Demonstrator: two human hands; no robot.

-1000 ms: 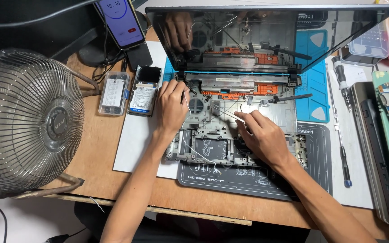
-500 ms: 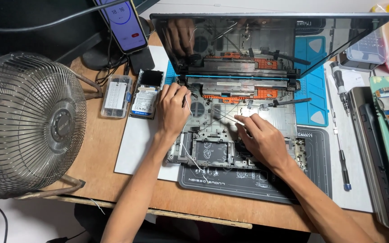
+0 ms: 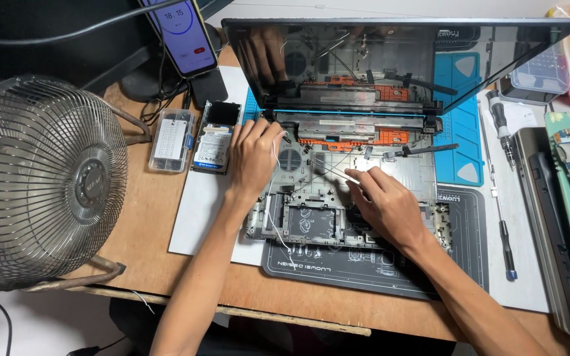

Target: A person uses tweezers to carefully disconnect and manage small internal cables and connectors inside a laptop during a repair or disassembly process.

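- Judging from how things lie, the teardown of the laptop [image 3: 364,191] is well advanced: the keyboard deck is off, the inner frame is bare, and a drive [image 3: 214,142] already lies out on the desk [image 3: 146,224] beside a small clear parts box [image 3: 171,140].
- What seems left is the work inside the shell: thin wires cross the bare base, and the orange-edged strip by the hinge sits in place.
- The laptop sits in the middle of the desk, its base partly on a dark work mat [image 3: 377,264] and partly on a white sheet [image 3: 199,211], with the screen lid standing open at the far side and mirroring the parts below.
- Inside it looks grey and dusty, with a round fan grille near the left, a rectangular metal bay at the front and perforated brackets at both sides.
- The left hand [image 3: 255,155] lies curled on the base's left rear corner, fingers bent down against the frame; I cannot tell whether it grips anything.
- The right hand [image 3: 387,204] rests on the middle of the base, fingertips pinched narrow on a thin pale wire or tool tip.
- A screwdriver [image 3: 501,142] lies well to the right, a wire fan [image 3: 41,178] at the left.
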